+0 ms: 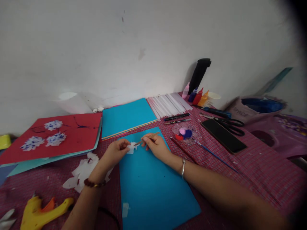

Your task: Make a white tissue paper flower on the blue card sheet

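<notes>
My left hand [115,152] pinches the edge of a small white paper piece [131,148] with a jagged outline. In my right hand [157,147] is a thin light-brown wooden stick [153,135], gripped like a pen, its pointed end at the paper. Both hands are above the upper part of a blue sheet [153,188] on the checked tablecloth. More cut white paper [82,171] lies in a loose heap beside my left forearm. A small pale scrap [125,210] rests on the sheet's lower left.
Left are a red sheet [79,135] with white-and-blue paper flowers and a yellow glue gun [39,212]. Behind lie another blue sheet [127,116] and white paper strips [168,105]. Right are a paint palette [177,131], brushes, a phone [223,135], scissors [231,124] and paint bottles [198,96].
</notes>
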Demonstrator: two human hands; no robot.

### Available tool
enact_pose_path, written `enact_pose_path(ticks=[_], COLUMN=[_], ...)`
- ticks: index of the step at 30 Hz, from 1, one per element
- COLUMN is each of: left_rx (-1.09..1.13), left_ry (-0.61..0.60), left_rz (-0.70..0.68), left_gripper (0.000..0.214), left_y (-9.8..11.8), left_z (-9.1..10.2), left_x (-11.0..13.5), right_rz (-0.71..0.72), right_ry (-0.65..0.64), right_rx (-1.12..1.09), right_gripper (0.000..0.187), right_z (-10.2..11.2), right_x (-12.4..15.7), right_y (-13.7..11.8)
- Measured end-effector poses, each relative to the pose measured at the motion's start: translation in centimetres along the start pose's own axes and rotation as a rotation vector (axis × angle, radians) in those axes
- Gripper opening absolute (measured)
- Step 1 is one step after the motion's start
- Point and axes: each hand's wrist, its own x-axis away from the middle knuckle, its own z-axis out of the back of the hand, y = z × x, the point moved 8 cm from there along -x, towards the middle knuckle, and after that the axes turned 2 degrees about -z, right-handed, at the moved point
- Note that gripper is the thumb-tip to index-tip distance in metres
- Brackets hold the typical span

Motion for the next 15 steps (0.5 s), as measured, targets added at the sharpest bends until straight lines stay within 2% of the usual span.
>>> enact_pose_path(ticks=[5,11,15], left_rx=[-0.005,-0.036,-0.019], left_ry=[0.066,0.096,0.064], left_rz=[-0.009,-0.002,0.013], left_gripper=[0.018,0.017,0.019], left_y=[-0.7,-0.4,-0.5], left_z=[-0.2,-0.1,-0.4], left_x=[-0.5,-0.4,-0.5], right_rz=[0.059,0.178,0.251], right_ry=[0.042,-0.041,-0.041], right_rx=[-0.069,0.158,0.185], right_gripper=[0.027,0.030,0.030], right_z=[0.4,-0.7,-0.8], right_x=[0.5,1.3,1.7], right_y=[-0.8,-2.4,-3.2])
